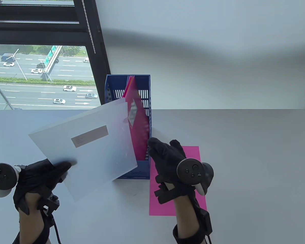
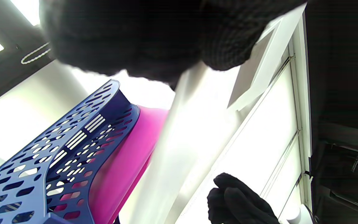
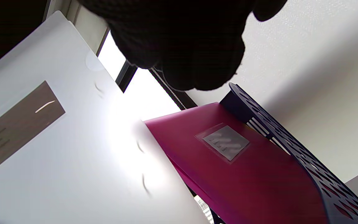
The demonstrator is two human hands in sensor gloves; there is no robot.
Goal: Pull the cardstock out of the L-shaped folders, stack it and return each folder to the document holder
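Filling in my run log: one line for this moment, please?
left hand: grips clear folder | right hand: at holder | pink cardstock: on table

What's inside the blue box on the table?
The blue box holds a pink folder with a small label. More coloured edges peek out behind it. The clear folder in the left hand covers the box's near left side, hiding the bottom.

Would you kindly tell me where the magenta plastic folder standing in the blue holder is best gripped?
Pinch the magenta plastic folder at its raised top edge, coming from above: it stands upright in the blue perforated document holder, whose walls cover its lower part.
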